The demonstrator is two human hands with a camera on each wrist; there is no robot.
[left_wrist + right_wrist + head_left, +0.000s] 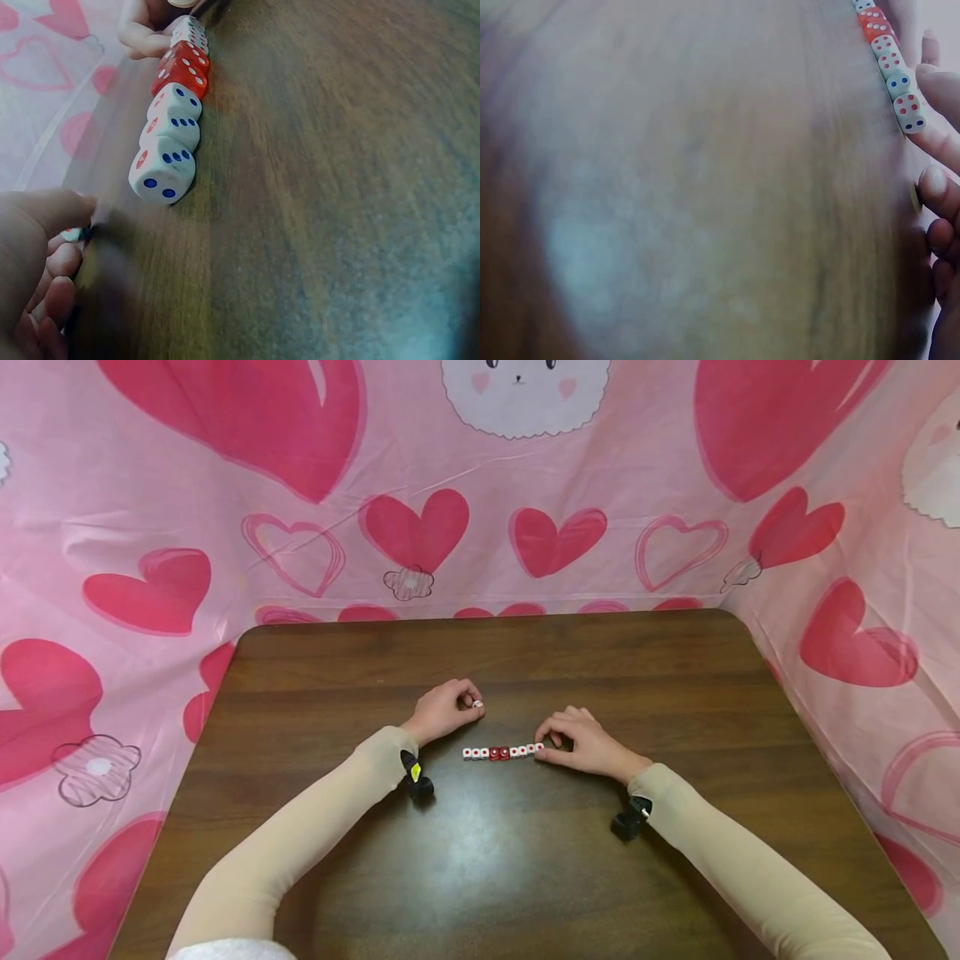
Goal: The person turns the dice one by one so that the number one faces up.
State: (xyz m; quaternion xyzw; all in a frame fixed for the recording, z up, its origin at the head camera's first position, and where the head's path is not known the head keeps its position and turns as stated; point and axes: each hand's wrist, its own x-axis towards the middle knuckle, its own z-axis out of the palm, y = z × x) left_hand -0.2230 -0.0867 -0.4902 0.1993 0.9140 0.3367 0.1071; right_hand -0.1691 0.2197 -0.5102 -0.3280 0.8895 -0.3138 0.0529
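A straight row of small dice lies on the brown table (465, 852). At its left end are three white dice (163, 169), then two red dice (498, 753), then several white dice (522, 751). My left hand (444, 710) pinches a loose white die (477, 703) between thumb and fingertips, behind the row's left end. At the opposite end my right hand (588, 745) has its thumb and a finger around the last white die (910, 112). The other fingers of that hand curl in, apart from the row.
Pink cloth (487, 468) printed with hearts hangs along the back and both sides of the table. A black wrist camera (420, 787) sits at the left sleeve's cuff, another wrist camera (628, 822) at the right.
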